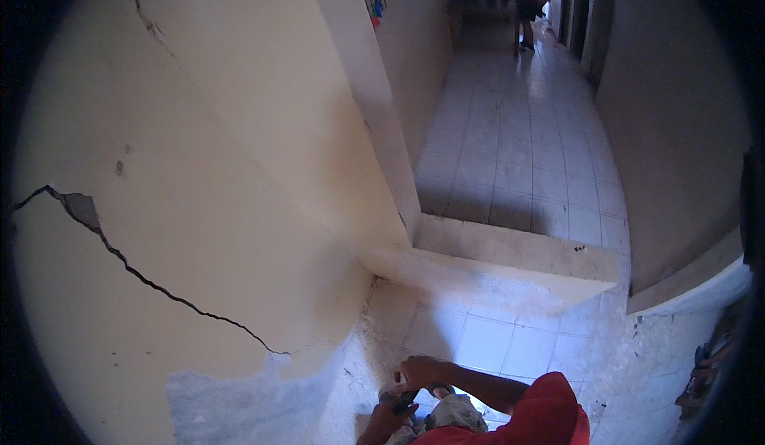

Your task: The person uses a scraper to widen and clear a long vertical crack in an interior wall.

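Both of my hands are close together low in the view, in front of my lap. My left hand (387,419) is closed around a small dark object (405,402), whose kind I cannot make out. Just above it, my right hand (416,372) has its fingers curled and pressed together; whatever they may hold is too small to name. My right forearm comes in from a red sleeve (550,405). Light patterned cloth (456,415) covers my lap below the hands.
A cream wall (199,182) with a long dark crack (159,287) rises at my left. Ahead, a low raised ledge (510,250) crosses the way into a tiled corridor (518,142). Another person (526,7) stands at its far end. A curved wall (677,126) bounds the right.
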{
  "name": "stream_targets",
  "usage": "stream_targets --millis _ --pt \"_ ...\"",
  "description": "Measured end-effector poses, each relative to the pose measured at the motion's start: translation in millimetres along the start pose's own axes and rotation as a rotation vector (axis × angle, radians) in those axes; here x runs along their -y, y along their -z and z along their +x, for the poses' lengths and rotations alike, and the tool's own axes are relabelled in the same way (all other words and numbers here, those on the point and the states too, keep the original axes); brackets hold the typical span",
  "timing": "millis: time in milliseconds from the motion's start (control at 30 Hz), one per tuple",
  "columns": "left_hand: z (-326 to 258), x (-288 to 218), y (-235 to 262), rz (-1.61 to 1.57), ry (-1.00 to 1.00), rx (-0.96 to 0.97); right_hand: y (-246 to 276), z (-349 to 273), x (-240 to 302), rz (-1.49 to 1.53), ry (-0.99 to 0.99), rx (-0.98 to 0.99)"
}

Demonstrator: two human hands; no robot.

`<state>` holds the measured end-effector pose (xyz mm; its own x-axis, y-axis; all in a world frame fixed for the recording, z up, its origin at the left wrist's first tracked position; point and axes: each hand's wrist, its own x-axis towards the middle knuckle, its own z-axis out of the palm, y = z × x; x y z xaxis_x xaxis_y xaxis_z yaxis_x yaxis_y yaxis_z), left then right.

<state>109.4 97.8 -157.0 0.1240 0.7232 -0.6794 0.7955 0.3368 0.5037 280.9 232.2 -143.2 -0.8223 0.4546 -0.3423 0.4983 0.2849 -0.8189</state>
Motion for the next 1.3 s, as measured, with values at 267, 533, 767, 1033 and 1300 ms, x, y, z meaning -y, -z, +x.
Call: stream_targets --millis 267,533,767,1033,1300 --pt "30.9 -70.4 40.2 -0.041 0.018 0.126 73.9 -25.3 -33.5 0.189 -0.116 -0.291" --pt "54.3 -163.9 66.5 0.173 -0.371 0.094 306.7 -231.0 30.4 0.186 -0.104 -1.484" --pt "41.8 -172.1 91.9 0.267 -0.463 0.027 258.9 -216.9 44.5 0.413 0.486 -1.530" --pt "-9.9 -71.2 64.5 0.163 -0.143 0.028 -60.9 -37.3 -75.2 1.097 -0.157 -0.744" --pt "-115.2 38.7 0.6 0.032 -0.204 0.079 -189.0 -42.3 82.1 1.008 0.108 -0.842"
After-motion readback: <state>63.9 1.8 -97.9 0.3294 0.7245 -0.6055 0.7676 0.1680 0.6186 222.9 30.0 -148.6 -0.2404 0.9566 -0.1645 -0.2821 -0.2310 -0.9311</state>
